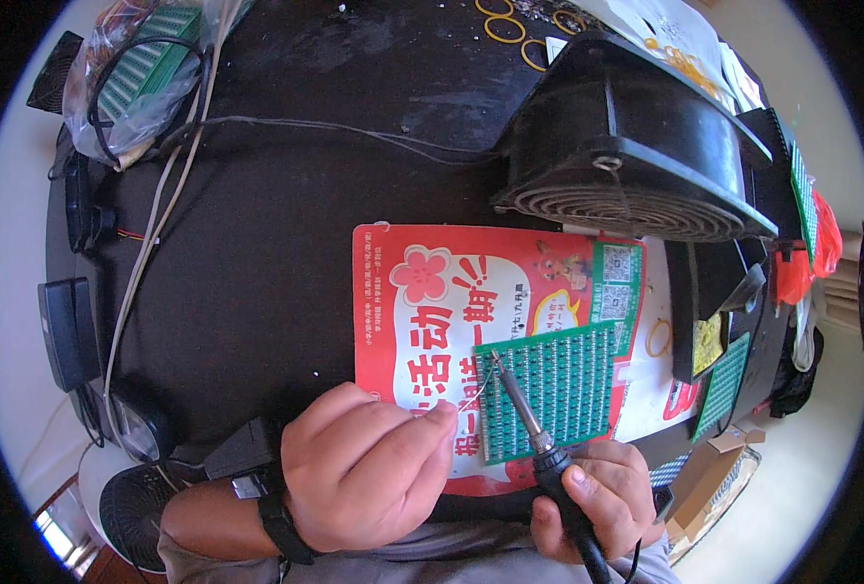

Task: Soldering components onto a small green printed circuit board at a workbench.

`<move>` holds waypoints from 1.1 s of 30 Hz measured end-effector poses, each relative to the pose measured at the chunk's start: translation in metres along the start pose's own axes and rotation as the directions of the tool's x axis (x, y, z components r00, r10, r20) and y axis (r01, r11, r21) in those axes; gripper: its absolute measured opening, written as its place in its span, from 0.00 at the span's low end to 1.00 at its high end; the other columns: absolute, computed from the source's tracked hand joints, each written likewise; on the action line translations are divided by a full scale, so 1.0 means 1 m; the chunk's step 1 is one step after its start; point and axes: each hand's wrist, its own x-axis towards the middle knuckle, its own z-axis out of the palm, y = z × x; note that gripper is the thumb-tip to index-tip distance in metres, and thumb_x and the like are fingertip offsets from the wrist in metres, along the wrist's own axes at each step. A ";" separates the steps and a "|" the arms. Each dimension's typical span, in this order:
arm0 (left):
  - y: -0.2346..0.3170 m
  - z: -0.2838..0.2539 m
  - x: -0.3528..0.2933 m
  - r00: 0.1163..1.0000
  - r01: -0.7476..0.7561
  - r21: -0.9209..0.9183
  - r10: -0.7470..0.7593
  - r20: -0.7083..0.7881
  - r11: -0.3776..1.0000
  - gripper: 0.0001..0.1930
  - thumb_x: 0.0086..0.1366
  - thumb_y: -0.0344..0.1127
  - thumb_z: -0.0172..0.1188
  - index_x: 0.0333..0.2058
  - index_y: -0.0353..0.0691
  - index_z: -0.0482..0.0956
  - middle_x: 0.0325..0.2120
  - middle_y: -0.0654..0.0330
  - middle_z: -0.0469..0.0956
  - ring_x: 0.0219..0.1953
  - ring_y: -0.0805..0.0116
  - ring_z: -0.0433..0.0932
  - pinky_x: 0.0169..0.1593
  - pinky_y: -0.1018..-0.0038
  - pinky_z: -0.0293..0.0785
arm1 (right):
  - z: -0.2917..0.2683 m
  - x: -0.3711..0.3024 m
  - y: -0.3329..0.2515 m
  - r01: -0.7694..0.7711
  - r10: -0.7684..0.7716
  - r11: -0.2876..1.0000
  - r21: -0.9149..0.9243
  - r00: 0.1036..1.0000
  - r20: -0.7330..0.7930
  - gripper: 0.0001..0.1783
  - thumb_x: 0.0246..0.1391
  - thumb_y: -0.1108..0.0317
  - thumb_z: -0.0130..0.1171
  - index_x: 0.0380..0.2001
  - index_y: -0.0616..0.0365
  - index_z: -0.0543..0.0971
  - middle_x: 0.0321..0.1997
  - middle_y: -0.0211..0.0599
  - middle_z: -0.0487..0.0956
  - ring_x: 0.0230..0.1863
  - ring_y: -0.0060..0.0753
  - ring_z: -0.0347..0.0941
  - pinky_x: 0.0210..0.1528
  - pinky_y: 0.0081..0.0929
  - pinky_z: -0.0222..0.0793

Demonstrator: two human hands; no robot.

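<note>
A green circuit board panel [549, 399], covered in rows of small parts, lies on a red and white printed sheet [378, 282]. My right hand [602, 496] is closed around the black handle of a soldering iron [522, 401]. The iron's tip meets the panel near its upper left corner. My left hand [369, 467] is closed in a pinch on a thin solder wire [473, 396], whose free end runs to the board beside the tip. A dark band [281, 521] circles my left wrist.
Beyond the sheet stands a black fan [627, 146], its cable crossing the dark table. Right of the sheet are a holder with a yellow sponge [708, 343] and another green panel [722, 389]. A bag of boards [150, 78] sits far left. Yellow rubber bands [503, 29] lie at the back.
</note>
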 end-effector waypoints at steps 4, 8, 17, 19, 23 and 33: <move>0.000 0.002 -0.001 1.000 0.002 0.005 -0.002 -0.020 1.000 0.10 0.45 0.21 0.67 0.28 0.35 0.78 0.16 0.61 0.75 0.15 0.66 0.72 0.22 0.72 0.67 | -0.002 0.000 0.001 0.018 -0.019 1.000 0.017 1.000 0.023 0.20 0.48 0.70 0.60 0.44 0.63 0.69 0.27 0.40 0.73 0.24 0.35 0.71 0.28 0.30 0.71; 0.000 0.002 0.000 1.000 0.000 -0.004 0.000 -0.018 1.000 0.10 0.45 0.21 0.67 0.28 0.35 0.78 0.16 0.61 0.75 0.15 0.66 0.72 0.22 0.72 0.68 | 0.000 -0.001 -0.001 0.010 -0.010 1.000 0.016 1.000 -0.013 0.21 0.48 0.70 0.60 0.45 0.63 0.69 0.26 0.39 0.73 0.23 0.35 0.70 0.27 0.29 0.70; 0.002 -0.001 0.001 1.000 -0.012 0.010 0.012 0.012 1.000 0.11 0.44 0.20 0.67 0.30 0.34 0.79 0.17 0.61 0.74 0.15 0.66 0.72 0.22 0.73 0.68 | 0.001 -0.002 0.001 0.023 -0.023 1.000 -0.003 0.999 -0.024 0.21 0.49 0.69 0.60 0.45 0.64 0.68 0.25 0.39 0.72 0.22 0.34 0.69 0.26 0.29 0.70; 0.000 0.001 0.000 1.000 -0.011 0.018 0.011 0.007 1.000 0.12 0.44 0.20 0.67 0.30 0.34 0.79 0.17 0.61 0.75 0.16 0.65 0.72 0.23 0.72 0.68 | 0.004 -0.003 0.003 0.034 -0.034 0.999 0.004 0.999 -0.036 0.21 0.49 0.69 0.60 0.45 0.64 0.68 0.25 0.39 0.72 0.22 0.35 0.70 0.26 0.30 0.70; 0.000 -0.001 0.004 0.998 -0.010 0.001 0.010 0.058 1.000 0.13 0.44 0.20 0.67 0.32 0.33 0.79 0.18 0.61 0.75 0.16 0.65 0.73 0.23 0.71 0.68 | 0.003 -0.002 0.002 0.024 -0.024 1.000 -0.005 0.999 -0.036 0.21 0.49 0.69 0.60 0.45 0.65 0.68 0.25 0.39 0.72 0.22 0.36 0.70 0.26 0.30 0.70; 0.002 -0.002 0.004 0.997 0.019 0.042 -0.022 0.073 0.999 0.13 0.46 0.20 0.67 0.33 0.33 0.80 0.17 0.61 0.73 0.16 0.64 0.72 0.21 0.71 0.67 | 0.002 -0.005 0.003 0.045 -0.045 0.999 0.006 0.999 -0.020 0.22 0.48 0.69 0.61 0.46 0.65 0.67 0.25 0.40 0.73 0.22 0.36 0.71 0.25 0.30 0.69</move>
